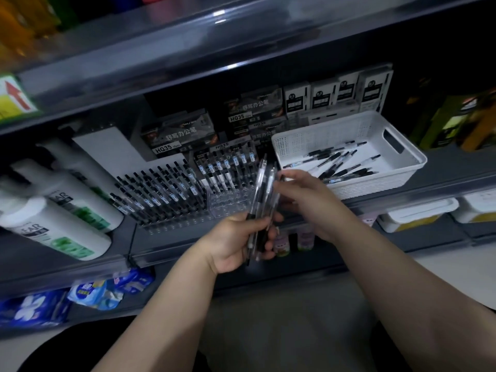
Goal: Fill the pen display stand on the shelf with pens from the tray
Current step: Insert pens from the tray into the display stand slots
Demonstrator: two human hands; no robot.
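1. Pen display stand (228, 204): a clear plastic block with rows of holes. It stands on the middle shelf (188, 249), just left of the tray and close behind the hands.
2. Its back rows hold upright pens (228, 170) with black grips and pale labels. The front rows of holes show bare.
3. Bundle of pens (264, 191): several clear-barrelled black pens held roughly upright in front of the stand, their tops fanning out slightly.
4. Left hand (236, 242): palm up, with fingers and thumb curled round the lower end of the bundle and gripping it.
5. Right hand (306, 196): it reaches in from the right with fingers bent, and its fingertips pinch the upper part of the bundle. Blur hides which pen they have.
6. Tray (375, 185): a white perforated basket on the same shelf, to the right of the stand, with loose black pens (341, 167) lying crisscross on its floor.
7. A second stand (161, 194), left of the first, is packed with black pens.
8. Behind both stand dark boxes (177, 135) marked HQ35.
9. At far left, white bottles (53, 218) lie tilted.
10. On the shelf below are blue packets (107, 291) at left and white tubs (418, 213) at right.
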